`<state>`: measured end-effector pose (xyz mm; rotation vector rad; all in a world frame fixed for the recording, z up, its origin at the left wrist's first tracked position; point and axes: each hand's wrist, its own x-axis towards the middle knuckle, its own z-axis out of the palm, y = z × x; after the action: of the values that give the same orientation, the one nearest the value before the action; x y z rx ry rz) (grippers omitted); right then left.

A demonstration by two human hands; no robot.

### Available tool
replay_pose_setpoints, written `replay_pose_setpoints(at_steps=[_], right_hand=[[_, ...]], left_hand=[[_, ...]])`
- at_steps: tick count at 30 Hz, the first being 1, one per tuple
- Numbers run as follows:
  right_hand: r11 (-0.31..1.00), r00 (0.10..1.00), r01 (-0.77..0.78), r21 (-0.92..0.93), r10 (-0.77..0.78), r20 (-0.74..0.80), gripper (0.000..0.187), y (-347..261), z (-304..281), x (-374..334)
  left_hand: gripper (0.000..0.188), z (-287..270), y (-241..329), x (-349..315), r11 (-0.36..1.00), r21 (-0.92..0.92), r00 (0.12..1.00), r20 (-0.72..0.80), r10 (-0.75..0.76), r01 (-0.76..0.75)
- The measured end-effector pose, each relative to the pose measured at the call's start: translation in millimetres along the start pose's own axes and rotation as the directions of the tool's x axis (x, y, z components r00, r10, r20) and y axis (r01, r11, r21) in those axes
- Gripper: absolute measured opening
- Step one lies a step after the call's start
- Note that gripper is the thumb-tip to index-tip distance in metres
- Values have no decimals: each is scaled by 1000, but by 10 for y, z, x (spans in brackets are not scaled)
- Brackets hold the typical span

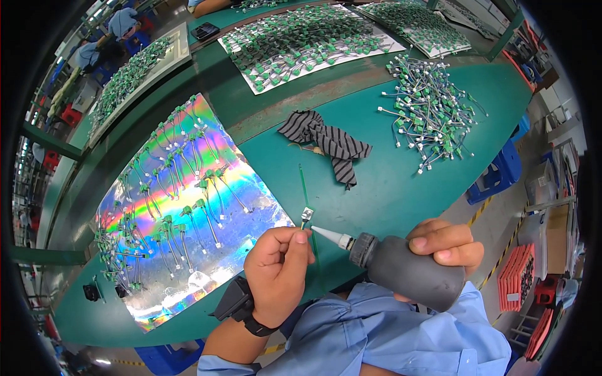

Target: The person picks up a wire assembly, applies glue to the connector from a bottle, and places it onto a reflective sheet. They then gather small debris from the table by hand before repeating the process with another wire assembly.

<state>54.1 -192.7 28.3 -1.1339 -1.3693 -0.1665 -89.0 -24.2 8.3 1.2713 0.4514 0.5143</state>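
Note:
Between the thumb and fingertips of my left hand [279, 266] is a small wired connector [306, 215], its white-and-green head pointing up and away from me. My right hand [446, 243] is wrapped round a dark grey squeeze bottle [414, 269], tilted on its side. The bottle's white tapered nozzle [329, 235] points left, its tip close beside the connector head; whether they touch I cannot tell. Left of my hands lies a shiny rainbow-coloured sheet [251, 188] with rows of similar wired connectors [199, 207] on it.
A loose pile of wired connectors [433, 109] sits at the right on the green table [389, 182]. A striped cloth [326, 141] lies mid-table. Farther back are white boards [257, 84] covered with connectors, and a dark phone [205, 31]. Other people [122, 24] work at the far left.

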Motion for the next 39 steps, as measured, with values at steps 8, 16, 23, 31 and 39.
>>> replay_pose_setpoints(at_steps=[8, 16, 23, 31, 39], right_hand=[[1000, 999, -10, -13, 10, 49, 74, 55, 27, -17], [982, 996, -79, 170, 84, -19, 71, -66, -119, -54], [987, 982, 78, 142, -52, -179, 61, -36, -17, 5], [998, 965, 48, 39, -36, -260, 58, -268, -316, -75], [999, 960, 41, 13, -35, -278, 57, -304, -324, -107]], left_hand=[[8, -17, 22, -40, 1000, 7, 1000, -8, -24, 24], [13, 37, -36, 40, 991, 132, 999, -16, 38, -36], [19, -77, 77, -66, 975, 219, 998, 29, -55, 47], [13, 117, 147, -15, 839, 543, 995, 87, -40, -13], [11, 74, 37, 2, 963, 226, 989, -60, -134, 144]])
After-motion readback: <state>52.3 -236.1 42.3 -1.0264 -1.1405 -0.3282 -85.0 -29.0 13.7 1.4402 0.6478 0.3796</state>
